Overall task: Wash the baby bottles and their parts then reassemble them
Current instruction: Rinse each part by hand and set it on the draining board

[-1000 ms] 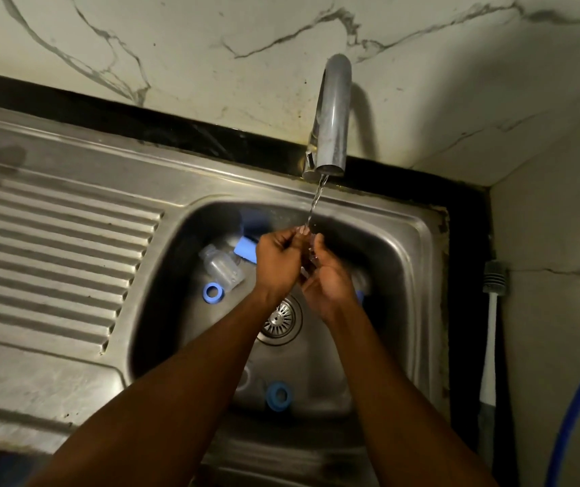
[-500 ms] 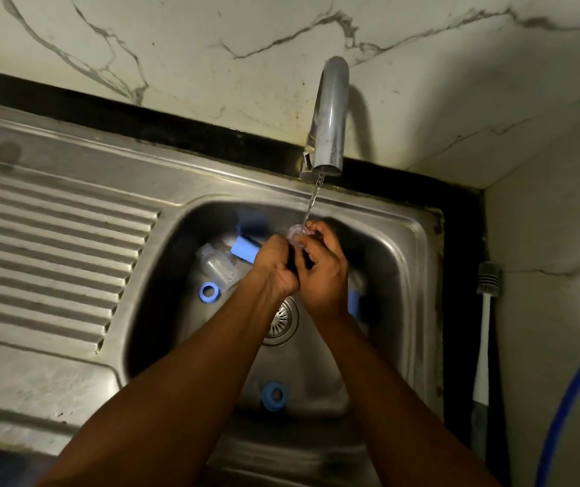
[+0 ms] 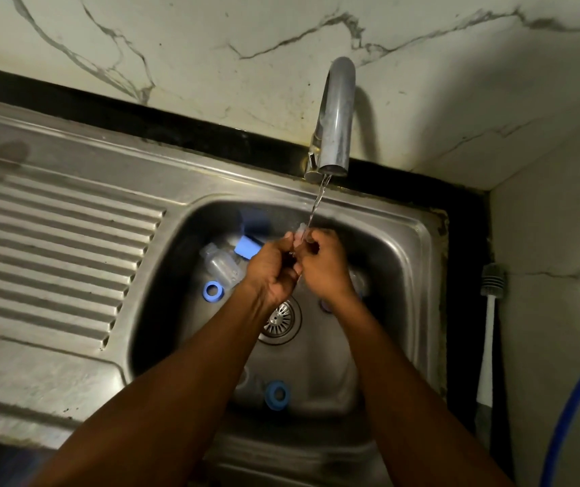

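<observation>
Left hand, right hand | both pinch clear part | under tap

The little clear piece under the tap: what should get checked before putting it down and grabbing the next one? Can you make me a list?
1. Water from the tap lands on the clear piece: ok.
2. Left hand and right hand both pinch the clear piece: ok.
3. Clear piece rinsed clean: cannot tell, it is too small and blurred.
4. Next things waiting in the sink: ok, a clear bottle and a blue ring lie left of the hands.
5. Drain strainer free of parts: cannot tell, the left hand hides part of it.
</observation>
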Demonstrator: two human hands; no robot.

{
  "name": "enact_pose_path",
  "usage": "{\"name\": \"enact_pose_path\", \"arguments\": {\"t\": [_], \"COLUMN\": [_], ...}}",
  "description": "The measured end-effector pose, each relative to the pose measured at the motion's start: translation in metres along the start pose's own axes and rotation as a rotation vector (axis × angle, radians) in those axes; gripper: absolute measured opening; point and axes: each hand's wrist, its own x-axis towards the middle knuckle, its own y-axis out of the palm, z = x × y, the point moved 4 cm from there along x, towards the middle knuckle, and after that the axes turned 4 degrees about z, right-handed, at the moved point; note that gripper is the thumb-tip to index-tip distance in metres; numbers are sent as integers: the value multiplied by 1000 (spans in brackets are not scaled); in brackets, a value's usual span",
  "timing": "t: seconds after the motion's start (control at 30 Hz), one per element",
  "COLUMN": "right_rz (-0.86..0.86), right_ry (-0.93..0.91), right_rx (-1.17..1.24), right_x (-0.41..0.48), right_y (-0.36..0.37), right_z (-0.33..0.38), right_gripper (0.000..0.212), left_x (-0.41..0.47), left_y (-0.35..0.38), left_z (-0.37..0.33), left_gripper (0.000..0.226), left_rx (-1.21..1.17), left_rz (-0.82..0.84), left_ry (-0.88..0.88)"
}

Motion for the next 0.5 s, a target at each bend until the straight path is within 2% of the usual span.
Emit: {"name": "enact_pose_path", "arguments": {"t": [0.1, 0.13, 0.27, 0.37, 0.43, 0.5], "right_rz": [68, 31, -202, -100, -70, -114], "right_ry": [-22, -35, -9, 2, -22, -56], "right_rx": [-10, -3, 258, 355, 272, 154], "right_x": [2, -1, -15, -16, -15, -14], "right_y": [-13, -16, -9, 6, 10, 9], "right_z": [0, 1, 1, -4, -6, -10], "right_gripper": [8, 3, 25, 34, 33, 34], "left_x": [-4, -5, -6, -8, -8, -9], "left_y": [-6, -6, -7, -16, -20, -23], "left_z": [5, 6, 9, 10, 9, 4], "left_gripper": [18, 19, 11, 7, 11, 21], "left_rx": [-12, -13, 1, 185, 331, 506], "left_rz": [-37, -48, -113, -146, -145, -188], "left_ry": [21, 29, 47, 87, 106, 133]}}
